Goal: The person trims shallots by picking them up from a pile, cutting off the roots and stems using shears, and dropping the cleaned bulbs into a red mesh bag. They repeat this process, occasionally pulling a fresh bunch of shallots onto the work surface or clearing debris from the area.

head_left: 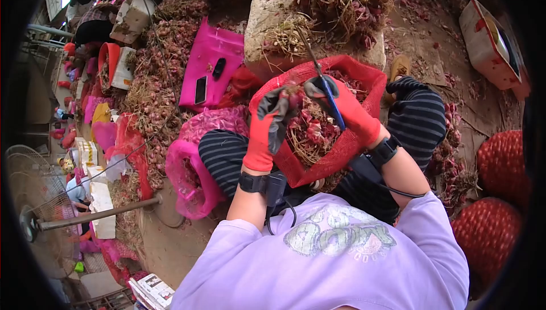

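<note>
Left hand (268, 121): closed round an onion (294, 96), mid-frame.
Onion: small, purplish-red, slightly blurred.
Right hand (354, 111): gripping a blue-handled tool (331, 101), blade toward upper centre.
Bag (318, 170): red mesh, below both hands, holding reddish bulbs (314, 125) and dry stalks.
Block (264, 17): upper centre, bearing stalked bunches (347, 3).

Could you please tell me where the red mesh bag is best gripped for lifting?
I'd probably grip the red mesh bag by opposite parts of its rim, from left and right: its mouth gapes upward, ringing the reddish bulbs inside.
</note>
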`<action>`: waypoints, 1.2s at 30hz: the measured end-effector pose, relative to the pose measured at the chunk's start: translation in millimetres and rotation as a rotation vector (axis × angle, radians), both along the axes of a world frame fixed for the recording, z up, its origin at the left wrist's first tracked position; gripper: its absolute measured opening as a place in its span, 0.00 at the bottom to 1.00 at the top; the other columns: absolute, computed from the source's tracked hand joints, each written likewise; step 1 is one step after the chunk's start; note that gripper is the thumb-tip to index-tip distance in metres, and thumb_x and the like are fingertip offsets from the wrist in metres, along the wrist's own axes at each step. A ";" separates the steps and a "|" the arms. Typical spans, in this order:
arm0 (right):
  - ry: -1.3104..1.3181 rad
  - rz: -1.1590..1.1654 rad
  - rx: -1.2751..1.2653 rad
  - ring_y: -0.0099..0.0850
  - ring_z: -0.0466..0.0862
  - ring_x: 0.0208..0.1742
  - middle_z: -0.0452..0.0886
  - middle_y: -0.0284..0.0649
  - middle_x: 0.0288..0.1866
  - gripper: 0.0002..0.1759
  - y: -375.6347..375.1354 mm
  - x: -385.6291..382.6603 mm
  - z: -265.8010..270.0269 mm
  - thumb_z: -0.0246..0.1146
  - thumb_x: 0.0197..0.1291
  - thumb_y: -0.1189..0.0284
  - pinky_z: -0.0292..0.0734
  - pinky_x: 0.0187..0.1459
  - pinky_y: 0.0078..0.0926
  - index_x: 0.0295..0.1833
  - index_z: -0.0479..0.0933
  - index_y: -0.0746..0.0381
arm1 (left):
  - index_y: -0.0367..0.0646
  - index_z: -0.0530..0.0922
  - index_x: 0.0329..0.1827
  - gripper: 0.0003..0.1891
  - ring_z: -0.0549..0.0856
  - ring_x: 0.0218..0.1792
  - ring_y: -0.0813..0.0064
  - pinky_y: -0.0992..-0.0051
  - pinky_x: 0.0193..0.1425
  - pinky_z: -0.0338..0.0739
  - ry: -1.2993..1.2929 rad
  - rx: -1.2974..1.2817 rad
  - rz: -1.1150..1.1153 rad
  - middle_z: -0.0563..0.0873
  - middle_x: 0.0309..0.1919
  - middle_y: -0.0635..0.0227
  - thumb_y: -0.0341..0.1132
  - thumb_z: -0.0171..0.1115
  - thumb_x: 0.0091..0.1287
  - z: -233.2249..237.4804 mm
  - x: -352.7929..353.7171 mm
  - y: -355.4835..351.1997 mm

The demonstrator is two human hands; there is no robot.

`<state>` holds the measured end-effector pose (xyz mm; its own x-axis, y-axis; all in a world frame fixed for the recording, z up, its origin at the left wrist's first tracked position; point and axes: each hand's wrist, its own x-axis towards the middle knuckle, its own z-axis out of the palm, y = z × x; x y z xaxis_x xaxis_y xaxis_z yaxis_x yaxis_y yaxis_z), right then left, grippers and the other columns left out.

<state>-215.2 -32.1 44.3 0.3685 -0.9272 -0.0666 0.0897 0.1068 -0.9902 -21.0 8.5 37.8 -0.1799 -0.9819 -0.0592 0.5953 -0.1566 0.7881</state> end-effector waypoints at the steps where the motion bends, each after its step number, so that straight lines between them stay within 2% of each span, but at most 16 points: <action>1: 0.169 -0.015 -0.103 0.27 0.81 0.38 0.80 0.39 0.36 0.20 -0.8 -3.5 0.4 0.66 0.55 0.59 0.74 0.39 0.27 0.43 0.75 0.64 | 0.44 0.70 0.57 0.18 0.79 0.45 0.80 0.78 0.48 0.75 -0.052 0.042 0.059 0.79 0.41 0.77 0.34 0.59 0.65 3.8 3.3 -0.2; 2: 0.376 -0.049 -0.267 0.39 0.80 0.41 0.78 0.44 0.36 0.25 -0.8 -8.2 -4.1 0.66 0.52 0.51 0.73 0.42 0.35 0.44 0.75 0.62 | 0.44 0.70 0.58 0.18 0.79 0.44 0.80 0.78 0.48 0.75 -0.105 0.083 0.120 0.78 0.40 0.77 0.33 0.59 0.65 9.7 6.1 0.7; 3: 0.499 -0.034 -0.338 0.41 0.79 0.41 0.78 0.45 0.37 0.27 1.9 -12.4 0.6 0.66 0.50 0.49 0.73 0.42 0.36 0.44 0.74 0.61 | 0.43 0.69 0.58 0.19 0.79 0.43 0.81 0.79 0.48 0.75 -0.160 0.126 0.183 0.78 0.39 0.77 0.33 0.58 0.65 19.1 8.9 1.0; 4: 0.620 -0.018 -0.411 0.43 0.79 0.41 0.77 0.46 0.37 0.29 6.6 -17.0 10.5 0.66 0.49 0.47 0.73 0.43 0.37 0.44 0.74 0.61 | 0.42 0.72 0.58 0.18 0.81 0.43 0.81 0.77 0.47 0.77 -0.062 0.014 0.160 0.81 0.45 0.72 0.29 0.58 0.64 13.2 20.0 -1.9; 5: 0.742 -0.005 -0.485 0.45 0.78 0.42 0.77 0.46 0.38 0.30 11.0 -20.1 14.9 0.66 0.48 0.45 0.72 0.43 0.39 0.44 0.74 0.61 | 0.42 0.72 0.58 0.18 0.82 0.43 0.81 0.78 0.47 0.78 -0.061 0.003 0.180 0.81 0.45 0.72 0.28 0.58 0.64 9.8 27.2 -3.3; 8: 0.801 -0.002 -0.553 0.45 0.78 0.43 0.77 0.46 0.41 0.34 21.8 -20.7 -1.3 0.65 0.46 0.42 0.72 0.43 0.39 0.46 0.73 0.61 | 0.38 0.71 0.58 0.18 0.81 0.41 0.81 0.78 0.47 0.78 -0.050 -0.031 0.219 0.81 0.44 0.71 0.23 0.56 0.64 3.6 38.4 -5.5; 10: 0.869 0.027 -0.563 0.45 0.78 0.42 0.76 0.46 0.42 0.35 24.8 -20.5 -7.2 0.64 0.45 0.41 0.72 0.43 0.39 0.45 0.73 0.62 | 0.39 0.69 0.59 0.20 0.81 0.42 0.79 0.76 0.49 0.78 -0.159 -0.037 0.193 0.80 0.39 0.72 0.26 0.56 0.64 14.7 31.8 -1.4; 14: 0.894 0.019 -0.611 0.44 0.78 0.42 0.75 0.46 0.40 0.36 27.2 -18.3 -5.0 0.64 0.44 0.40 0.71 0.44 0.39 0.43 0.72 0.62 | 0.38 0.68 0.60 0.21 0.80 0.38 0.82 0.79 0.47 0.77 -0.285 -0.159 0.064 0.80 0.36 0.71 0.23 0.55 0.62 6.1 28.5 -2.9; 17: 0.918 0.007 -0.627 0.44 0.77 0.43 0.76 0.45 0.40 0.33 29.4 -16.4 -5.7 0.65 0.45 0.43 0.71 0.45 0.39 0.44 0.73 0.62 | 0.35 0.71 0.58 0.25 0.79 0.40 0.84 0.88 0.44 0.71 -0.314 -0.044 0.074 0.80 0.44 0.68 0.13 0.52 0.56 5.9 20.9 -0.3; 20: 0.944 -0.021 -0.600 0.43 0.77 0.45 0.76 0.45 0.42 0.29 30.2 -17.0 -11.5 0.65 0.46 0.48 0.71 0.46 0.38 0.44 0.73 0.61 | 0.35 0.71 0.57 0.24 0.80 0.41 0.83 0.86 0.46 0.74 -0.353 -0.020 0.064 0.80 0.45 0.69 0.12 0.54 0.56 11.9 18.6 -0.2; 24: 1.018 0.001 -0.567 0.43 0.78 0.42 0.78 0.44 0.40 0.24 33.0 -20.0 -18.1 0.64 0.48 0.52 0.72 0.44 0.38 0.43 0.74 0.59 | 0.34 0.71 0.57 0.23 0.80 0.44 0.81 0.83 0.50 0.75 -0.500 -0.008 0.107 0.80 0.46 0.67 0.12 0.55 0.57 30.3 10.0 3.8; 26: 0.999 0.025 -0.492 0.42 0.79 0.39 0.79 0.43 0.38 0.23 33.3 -19.4 -18.6 0.64 0.48 0.53 0.72 0.42 0.38 0.43 0.75 0.58 | 0.33 0.71 0.57 0.23 0.80 0.45 0.80 0.81 0.51 0.76 -0.466 -0.027 0.106 0.79 0.47 0.66 0.12 0.55 0.56 23.0 12.3 2.0; 29: 1.002 -0.026 -0.570 0.42 0.80 0.35 0.80 0.42 0.33 0.21 31.8 -20.8 -12.9 0.65 0.48 0.53 0.73 0.39 0.37 0.40 0.76 0.57 | 0.33 0.70 0.57 0.25 0.80 0.46 0.78 0.79 0.54 0.76 -0.397 -0.016 0.130 0.78 0.50 0.65 0.11 0.54 0.55 20.2 9.8 1.2; 32: 0.966 0.069 -0.411 0.43 0.80 0.35 0.80 0.44 0.31 0.21 29.0 -21.8 -8.9 0.65 0.48 0.51 0.73 0.37 0.37 0.38 0.77 0.57 | 0.34 0.69 0.59 0.27 0.80 0.47 0.77 0.77 0.53 0.77 -0.272 0.017 0.116 0.77 0.52 0.66 0.10 0.52 0.54 16.4 9.1 1.6; 35: 0.752 0.162 -0.195 0.45 0.80 0.35 0.80 0.45 0.30 0.22 28.4 -21.6 -11.5 0.65 0.49 0.50 0.74 0.37 0.38 0.37 0.78 0.58 | 0.36 0.67 0.61 0.26 0.80 0.46 0.77 0.76 0.52 0.78 -0.135 -0.023 0.059 0.77 0.51 0.68 0.13 0.51 0.58 11.7 10.5 -1.6; 36: 0.748 0.126 -0.249 0.45 0.80 0.35 0.79 0.45 0.31 0.23 27.9 -23.1 -11.9 0.65 0.49 0.49 0.73 0.38 0.39 0.39 0.77 0.58 | 0.37 0.67 0.62 0.25 0.80 0.46 0.77 0.76 0.51 0.78 -0.090 -0.050 0.037 0.77 0.51 0.68 0.14 0.51 0.60 10.5 10.6 -3.1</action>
<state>-238.3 -4.2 32.4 0.4110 -0.9017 -0.1345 -0.6063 -0.1602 -0.7789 -10.3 5.4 48.3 -0.1399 -0.9899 -0.0246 0.5260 -0.0953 0.8451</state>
